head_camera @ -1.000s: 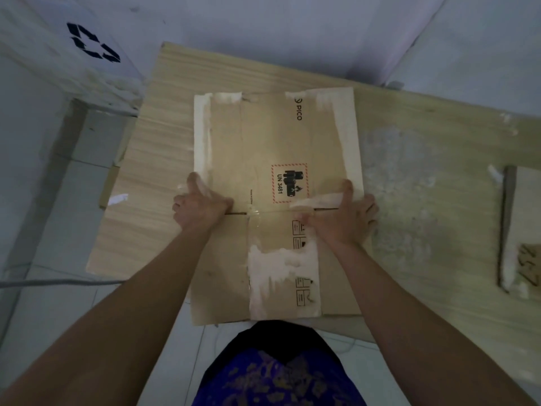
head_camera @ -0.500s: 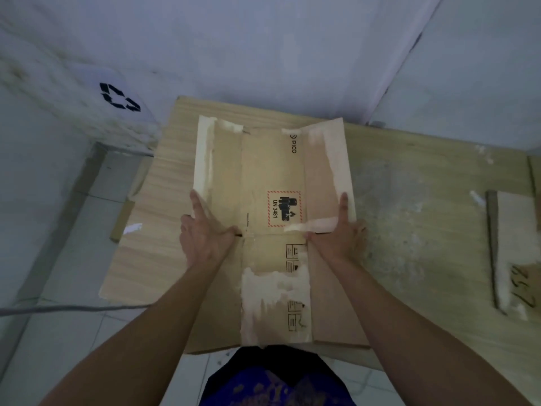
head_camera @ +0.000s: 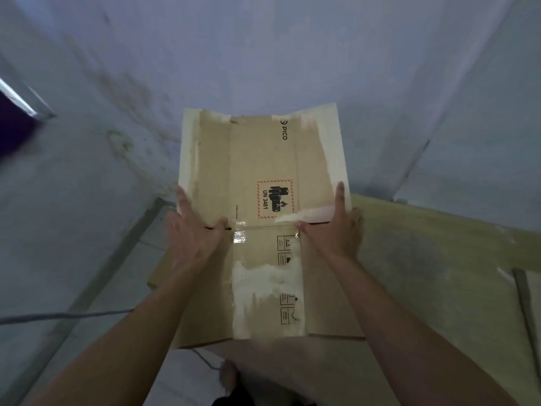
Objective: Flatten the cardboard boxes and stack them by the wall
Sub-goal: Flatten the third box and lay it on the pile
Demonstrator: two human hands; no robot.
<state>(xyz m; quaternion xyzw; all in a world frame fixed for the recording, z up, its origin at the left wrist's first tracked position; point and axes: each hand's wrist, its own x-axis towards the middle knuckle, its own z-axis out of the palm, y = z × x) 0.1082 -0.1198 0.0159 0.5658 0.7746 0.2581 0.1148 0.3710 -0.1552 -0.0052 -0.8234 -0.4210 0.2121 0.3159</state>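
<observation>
Since the earlier frame, the flattened cardboard box [head_camera: 263,218] has risen off the wooden board [head_camera: 424,259] toward the wall [head_camera: 263,54]. The left hand [head_camera: 193,232] grips its left edge and the right hand [head_camera: 330,232] its right edge, presumably to keep it flat for stacking. No containers hold contents.

The box [head_camera: 263,230] is matt brown cardboard with torn white patches and glossy clear tape [head_camera: 240,237] at centre; the board [head_camera: 424,259], lower right, is pale grained wood.
</observation>
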